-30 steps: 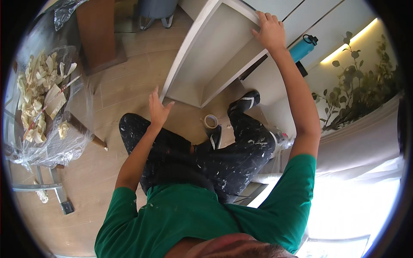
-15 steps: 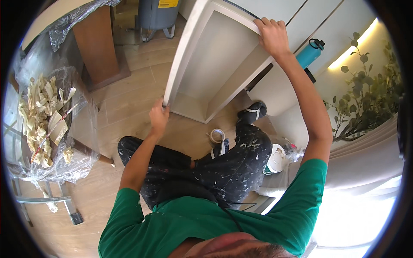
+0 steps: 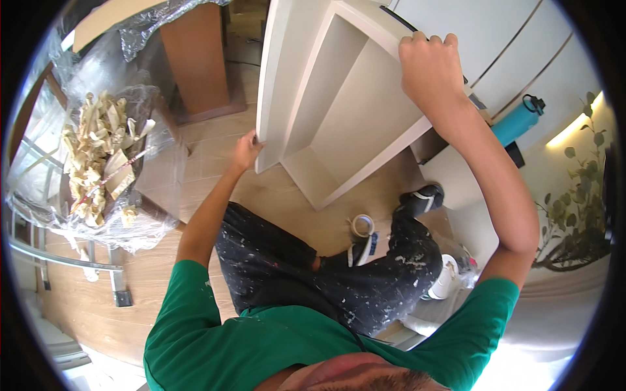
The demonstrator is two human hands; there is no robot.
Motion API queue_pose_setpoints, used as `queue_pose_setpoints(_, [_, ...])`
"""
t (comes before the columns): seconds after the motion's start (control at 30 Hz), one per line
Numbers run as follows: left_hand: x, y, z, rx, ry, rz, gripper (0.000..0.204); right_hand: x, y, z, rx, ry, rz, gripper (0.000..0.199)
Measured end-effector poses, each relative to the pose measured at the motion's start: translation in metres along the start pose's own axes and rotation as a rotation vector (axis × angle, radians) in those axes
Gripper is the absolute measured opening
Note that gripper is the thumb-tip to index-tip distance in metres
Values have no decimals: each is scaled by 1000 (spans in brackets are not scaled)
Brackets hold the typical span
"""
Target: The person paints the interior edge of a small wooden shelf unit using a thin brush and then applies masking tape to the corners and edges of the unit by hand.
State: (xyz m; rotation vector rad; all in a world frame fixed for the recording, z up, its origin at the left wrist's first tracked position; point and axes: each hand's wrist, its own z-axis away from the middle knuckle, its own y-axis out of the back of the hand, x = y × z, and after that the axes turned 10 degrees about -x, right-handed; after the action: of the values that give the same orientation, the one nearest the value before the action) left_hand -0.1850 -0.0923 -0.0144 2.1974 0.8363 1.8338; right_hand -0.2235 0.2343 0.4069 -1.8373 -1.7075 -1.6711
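Note:
A large pale drawer (image 3: 385, 98) with an open, hollow box and a wide front panel (image 3: 277, 78) stands tilted on the floor before me. My left hand (image 3: 248, 150) grips the lower outer edge of the front panel, fingertips partly hidden behind it. On the far right, my right hand (image 3: 433, 75) is closed over the box's upper rim, beside a dark strip (image 3: 399, 17) along that rim. The box looks bare inside. Under it, near my foot, a roll of tape (image 3: 362, 226) lies on the wooden floor.
A white cabinet (image 3: 482, 39) stands behind, with a teal bottle (image 3: 518, 120) on the right. To the left, crumpled masking paper (image 3: 104, 156) fills plastic sheeting beside a metal-legged frame (image 3: 120, 280). A white tub (image 3: 445, 277) sits by my right knee; leafy branches (image 3: 567, 215) stand beyond.
The drawer has turned between my hands, so more of the front panel's broad face shows. Both hands keep their hold. The whole view has shifted, moving the surroundings to the right.

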Motion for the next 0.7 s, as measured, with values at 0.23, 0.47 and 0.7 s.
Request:
queue_pose_setpoints(0.23, [9,-2,4,40,-32,119,34,8,33,9,-135,118,-281,24])
queue_pose_setpoints(0.47, [116,62,-17,137,-210,107,34,80,-11,56,220,142,-1265,38])
queue_pose_setpoints(0.7, [302,122,-28,689,-845,-266,37,59,-91,110,611,76,-1272,32])
